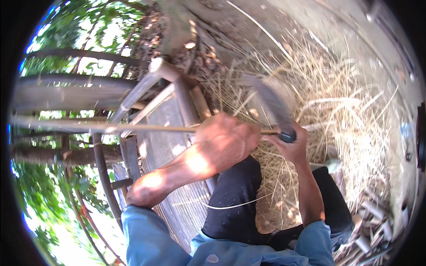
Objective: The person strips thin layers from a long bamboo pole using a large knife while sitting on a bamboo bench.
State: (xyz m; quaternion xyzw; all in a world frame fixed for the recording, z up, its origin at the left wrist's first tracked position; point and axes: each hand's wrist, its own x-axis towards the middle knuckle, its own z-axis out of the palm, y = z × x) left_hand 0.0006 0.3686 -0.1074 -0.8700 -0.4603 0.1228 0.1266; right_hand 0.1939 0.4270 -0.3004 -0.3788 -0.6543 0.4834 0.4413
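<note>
My left hand [228, 137] is closed around a long, thin strip that looks like bamboo [155, 128]. The strip runs level from the far left, through my fist, to its short end beside my right hand. My right hand [293, 144] grips the dark handle of a broad-bladed knife [273, 99]. Its blade points up and away to the left, and its tip is smeared by motion. The knife's handle end is close to the strip's right end; whether they touch I cannot tell. A thin pale sliver [235, 206] lies across my dark trouser leg.
To my left stands a bamboo bench [177, 213] with a slatted seat and pole frame. Wooden rails [66, 97] and green leaves lie beyond it. Pale shavings [346, 115] cover the ground ahead and right, beside a wall [377, 53]. Cut pieces [372, 221] are heaped at lower right.
</note>
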